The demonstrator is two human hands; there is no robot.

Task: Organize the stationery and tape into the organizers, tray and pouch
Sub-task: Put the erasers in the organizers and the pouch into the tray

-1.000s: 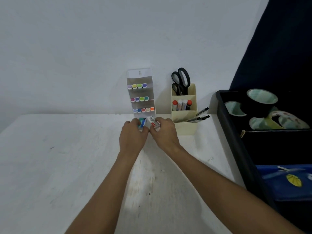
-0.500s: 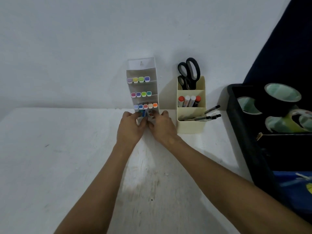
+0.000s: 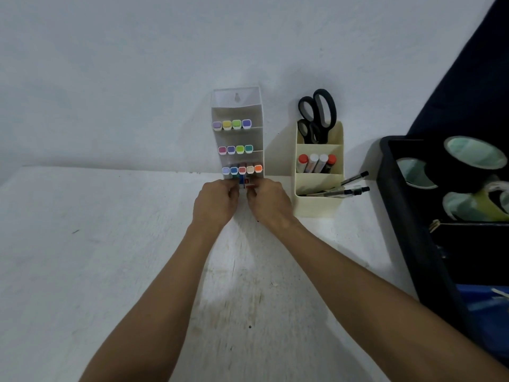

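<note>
I see left hand (image 3: 216, 201) and right hand (image 3: 268, 203), fingers curled, pinching small markers (image 3: 244, 183) at bottom row of clear marker rack (image 3: 237, 106). I advise: push straight, keep caps level, steady rack against wall.

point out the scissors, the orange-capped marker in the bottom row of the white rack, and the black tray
scissors (image 3: 321, 113), head view, on the larger black handle loop
orange-capped marker (image 3: 258, 168), head view, on its cap end
black tray (image 3: 396, 188), head view, on its left wall
</note>
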